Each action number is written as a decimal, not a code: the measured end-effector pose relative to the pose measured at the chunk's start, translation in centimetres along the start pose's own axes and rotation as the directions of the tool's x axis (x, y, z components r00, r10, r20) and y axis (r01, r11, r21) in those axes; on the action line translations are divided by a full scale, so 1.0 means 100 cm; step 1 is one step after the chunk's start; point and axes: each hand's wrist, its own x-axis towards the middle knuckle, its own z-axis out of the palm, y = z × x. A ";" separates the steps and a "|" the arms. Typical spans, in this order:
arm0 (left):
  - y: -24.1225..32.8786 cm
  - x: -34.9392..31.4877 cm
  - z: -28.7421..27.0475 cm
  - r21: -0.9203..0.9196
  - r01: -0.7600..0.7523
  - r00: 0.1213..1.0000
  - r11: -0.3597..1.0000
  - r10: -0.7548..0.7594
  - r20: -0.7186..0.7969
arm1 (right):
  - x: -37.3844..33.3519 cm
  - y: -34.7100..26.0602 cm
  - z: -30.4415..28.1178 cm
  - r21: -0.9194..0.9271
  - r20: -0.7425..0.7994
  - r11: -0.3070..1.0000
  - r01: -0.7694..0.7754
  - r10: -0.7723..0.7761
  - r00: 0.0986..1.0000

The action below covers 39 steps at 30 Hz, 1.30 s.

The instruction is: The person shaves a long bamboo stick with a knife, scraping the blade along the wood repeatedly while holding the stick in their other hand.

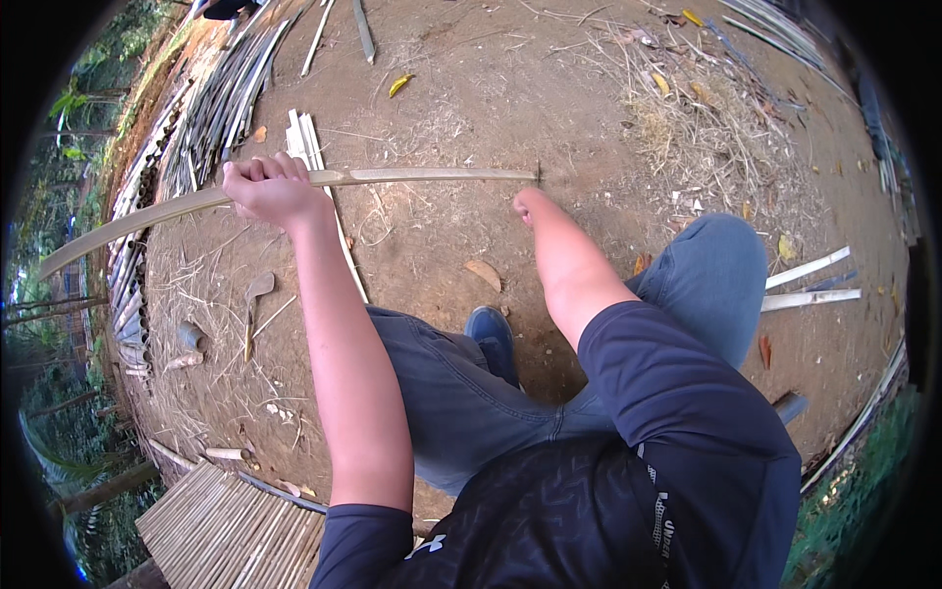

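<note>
A long, pale bamboo strip (422, 176) stretches across the view, bowed, with its left end reaching past the stacked poles. My left hand (270, 187) is wrapped round it, left of its middle. Close to the strip's right end is my right hand (528, 204), its fingers curled closed. A thin dark piece (538, 174) shows just beyond those fingers, at the strip's tip. It may be a blade seen edge-on, but what the right hand grips is mostly hidden by the hand.
Split bamboo strips (304, 142) lie on the dirt beyond my left hand. Stacked poles (211, 118) line the left side. A flat-headed tool (257, 294) and a grey cup-like piece (192, 337) lie left; a slatted bamboo platform (226, 530) stands lower left. Dry shavings (716, 137) cover the far right.
</note>
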 end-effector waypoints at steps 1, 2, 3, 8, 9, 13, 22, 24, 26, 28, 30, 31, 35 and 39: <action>-0.002 0.002 -0.002 -0.010 0.011 1.000 1.000 -0.011 -0.014 | 0.002 0.008 -0.002 0.103 0.004 0.995 -0.011 0.011 1.000; 0.003 0.009 -0.019 0.007 -0.002 0.999 1.000 0.002 -0.052 | -0.010 0.001 0.019 0.282 0.020 0.959 -0.006 0.000 1.000; 0.007 0.011 -0.024 0.003 0.006 0.997 1.000 -0.006 -0.076 | -0.013 0.011 0.023 0.466 0.019 0.885 -0.018 0.010 1.000; 0.008 0.014 -0.029 0.049 0.020 0.993 0.999 -0.014 -0.121 | -0.030 0.053 0.033 0.644 -0.148 0.752 0.138 -0.054 0.987; 0.009 0.015 -0.027 0.059 0.021 0.992 0.998 -0.014 -0.123 | -0.039 0.053 0.034 0.517 -0.253 0.834 0.192 -0.066 0.965; 0.005 0.017 -0.017 0.095 0.039 0.995 0.995 -0.030 -0.094 | -0.063 0.029 0.045 0.193 -0.624 0.935 0.297 -0.116 0.772; 0.004 0.014 -0.019 0.035 -0.027 0.996 0.999 0.029 -0.082 | -0.093 0.023 0.042 0.196 -0.544 0.959 0.203 -0.066 0.837; 0.002 0.013 -0.014 0.035 -0.011 0.997 0.999 0.014 -0.076 | -0.083 0.023 0.056 0.250 -0.593 0.950 0.188 -0.004 0.805; 0.001 0.014 -0.013 0.035 -0.007 0.997 0.999 0.010 -0.077 | -0.076 0.039 0.048 0.238 -0.529 0.955 0.179 -0.026 0.848; 0.000 0.018 -0.016 0.032 -0.013 0.996 0.999 0.016 -0.085 | -0.070 0.041 0.046 0.226 -0.510 0.957 0.182 -0.043 0.859; 0.003 0.019 -0.021 0.058 -0.025 0.997 0.998 0.030 -0.078 | -0.077 0.030 0.050 0.209 -0.528 0.960 0.187 -0.050 0.848; 0.003 0.020 -0.023 0.071 -0.031 0.997 0.997 0.037 -0.075 | -0.080 0.022 0.053 0.204 -0.527 0.964 0.173 -0.041 0.849; -0.006 0.014 -0.004 0.051 0.004 0.997 0.999 -0.001 -0.072 | -0.040 0.058 0.040 0.247 -0.507 0.963 0.105 0.036 0.861; 0.010 0.022 -0.031 0.103 -0.056 0.994 0.993 0.066 -0.091 | -0.099 0.002 0.052 0.248 -0.577 0.934 0.257 -0.071 0.814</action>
